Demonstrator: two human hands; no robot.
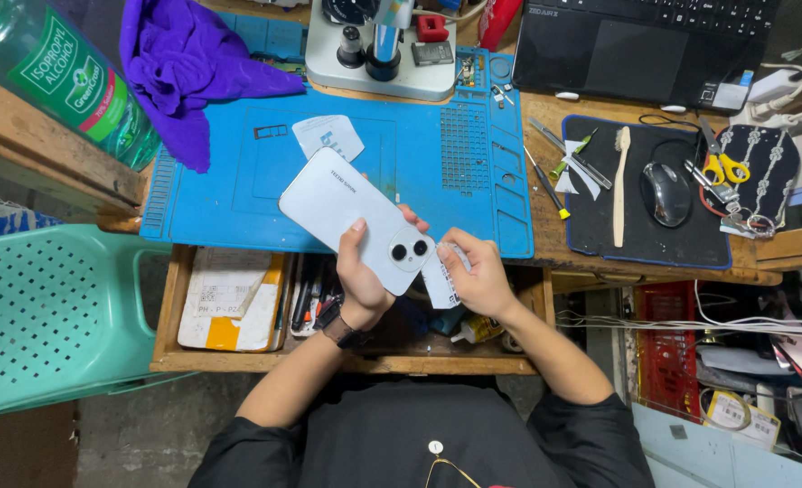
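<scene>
The left hand (362, 276) grips a white smartphone (357, 220) back-side up, thumb across it, its twin camera lenses nearest the fingers. Just right of it, the right hand (479, 274) pinches a small white sticker sheet (438, 284) touching the phone's corner, above the open drawer (238, 361).

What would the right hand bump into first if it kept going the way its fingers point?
The right hand points left toward the white sticker it pinches, touching the phone held by the left hand. Going on, it would likely meet the phone first.
</scene>
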